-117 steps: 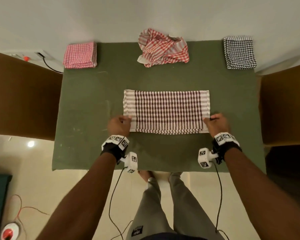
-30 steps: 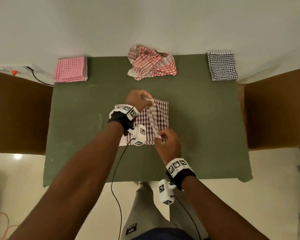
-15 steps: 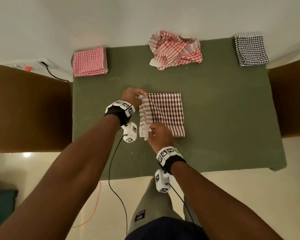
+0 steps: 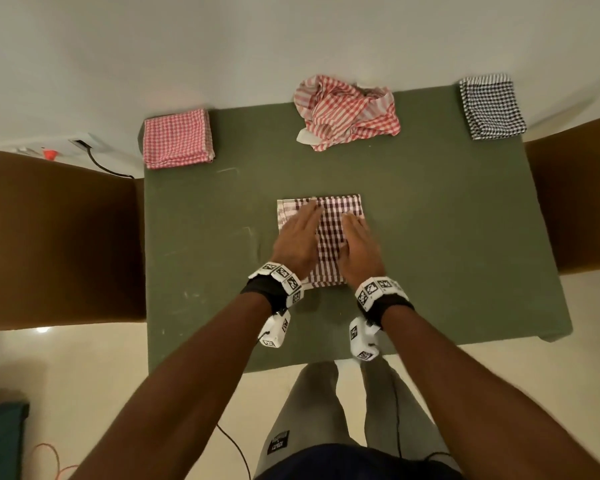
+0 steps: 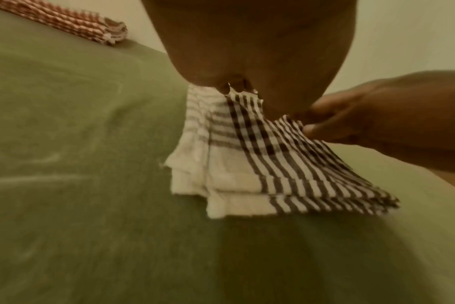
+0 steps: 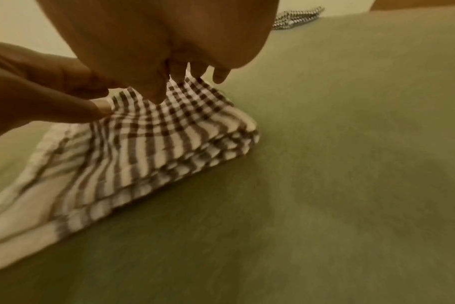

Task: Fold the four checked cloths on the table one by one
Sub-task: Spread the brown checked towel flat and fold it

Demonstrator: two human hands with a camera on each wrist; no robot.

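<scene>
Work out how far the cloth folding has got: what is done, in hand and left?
Done: the pink checked cloth and the black checked cloth lie folded at the far corners. In hand: the left hand and right hand press flat on the folded brown checked cloth. Left: the red checked cloth, crumpled at the far edge.

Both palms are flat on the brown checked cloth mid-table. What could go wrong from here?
1. The folded brown-and-white checked cloth has layers stepped unevenly at its near corner in the left wrist view; when the left hand and right hand lift, the stack may spring open.
2. Smoothing strokes could drag it and skew the edges further.
3. The crumpled red-and-white checked cloth at the far edge of the green table is not yet folded.
</scene>
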